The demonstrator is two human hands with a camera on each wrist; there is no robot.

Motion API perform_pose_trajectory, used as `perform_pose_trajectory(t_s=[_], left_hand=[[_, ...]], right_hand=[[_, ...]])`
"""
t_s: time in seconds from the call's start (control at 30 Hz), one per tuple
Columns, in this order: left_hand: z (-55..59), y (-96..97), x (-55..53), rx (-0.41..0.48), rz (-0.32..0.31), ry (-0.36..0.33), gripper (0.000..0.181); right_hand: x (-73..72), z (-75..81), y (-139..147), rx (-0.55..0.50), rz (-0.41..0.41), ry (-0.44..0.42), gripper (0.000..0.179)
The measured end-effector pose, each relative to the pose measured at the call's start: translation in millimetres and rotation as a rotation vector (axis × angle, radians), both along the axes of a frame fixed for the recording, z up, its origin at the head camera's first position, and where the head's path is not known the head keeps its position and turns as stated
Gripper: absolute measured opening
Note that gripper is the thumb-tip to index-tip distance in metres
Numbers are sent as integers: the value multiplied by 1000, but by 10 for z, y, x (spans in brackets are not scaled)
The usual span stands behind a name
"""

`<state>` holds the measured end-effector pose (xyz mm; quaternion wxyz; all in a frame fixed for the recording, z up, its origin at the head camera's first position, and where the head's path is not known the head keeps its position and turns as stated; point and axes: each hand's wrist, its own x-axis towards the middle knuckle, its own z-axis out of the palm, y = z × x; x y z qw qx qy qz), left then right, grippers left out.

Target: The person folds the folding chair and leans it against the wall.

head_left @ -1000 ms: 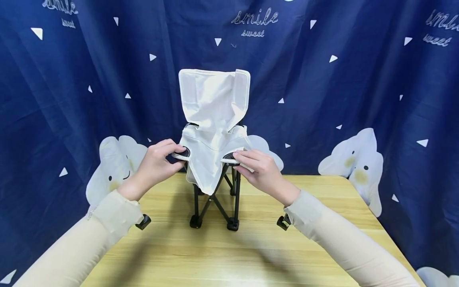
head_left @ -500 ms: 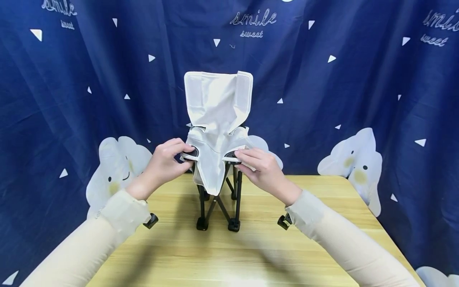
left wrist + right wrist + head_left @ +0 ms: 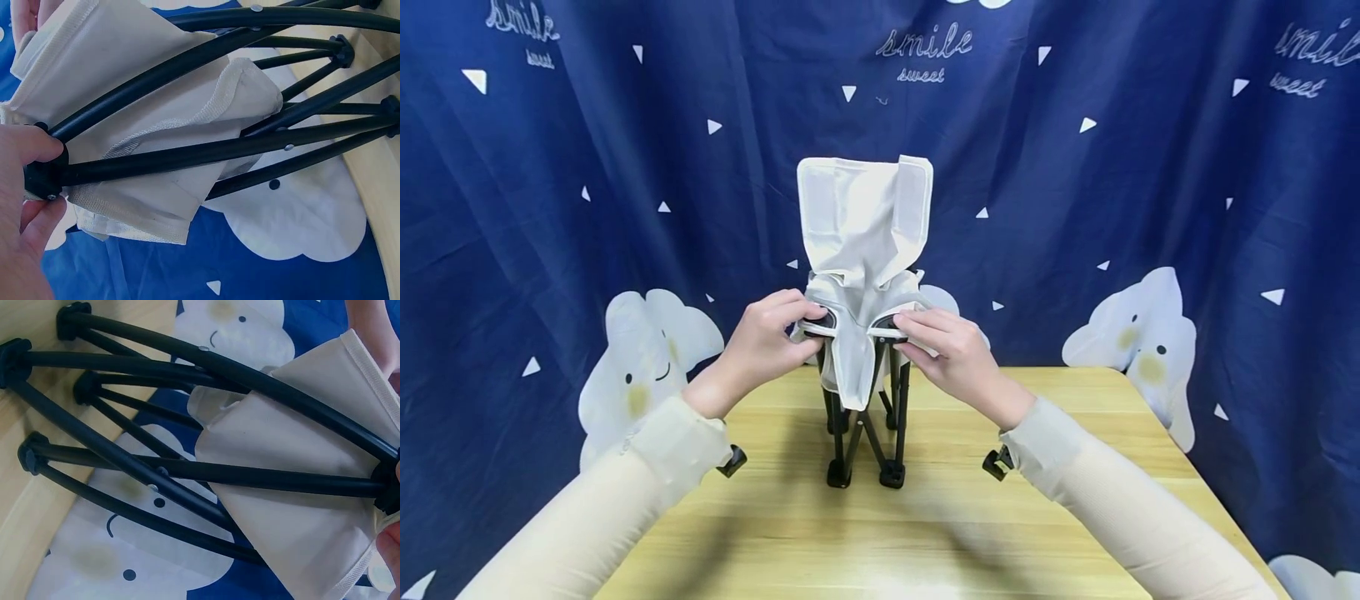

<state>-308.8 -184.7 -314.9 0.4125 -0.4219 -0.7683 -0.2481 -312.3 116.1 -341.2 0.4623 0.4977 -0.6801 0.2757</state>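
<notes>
A small folding chair (image 3: 865, 212) with a white fabric seat and back stands upright on the table, partly folded. Its black tube legs (image 3: 162, 159) cross each other under the sagging fabric. At the chair's front left corner my left hand (image 3: 767, 337) pinches the black corner joint (image 3: 47, 169) between thumb and fingers. My right hand (image 3: 951, 354) grips the matching corner joint (image 3: 389, 484) on the other side. Between the hands the seat fabric (image 3: 852, 367) folds down into a narrow point. In the right wrist view, only the fingertips of my right hand show at the edge.
The chair's black feet (image 3: 891, 473) rest on the light wooden table (image 3: 925, 533). Behind it hangs a dark blue curtain (image 3: 1000, 150) with white triangles and clouds. A black wrist device (image 3: 997, 462) hangs below the right cuff, another (image 3: 732, 461) below the left.
My left hand has moved right with its corner, bringing the two front corners closer together. The front legs stand nearer each other and the seat fabric is narrower. My right hand has hardly moved.
</notes>
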Motion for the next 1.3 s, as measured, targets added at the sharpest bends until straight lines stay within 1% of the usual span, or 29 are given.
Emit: perform_pose_trajectory(t_s=[0.23,0.47,0.83,1.07,1.2,1.3], left_hand=[[16,157,-18,-16,-9,5,28],[52,266,-10,-12,-28,2,30],[57,392,-15,-11,-35,-30,28],[75,450,8,-4,-45,-24,26],[63,468,21,12,-42,-32,27],[41,480,12,24,-42,-33,27]], right_hand=[[25,29,56,9,11,-28,39],[28,45,83,0,2,-14,39],[21,59,120,-6,6,-16,40],[7,79,132,3,22,-15,40],[3,96,141,19,27,-15,40],[2,104,147,25,25,-8,40]])
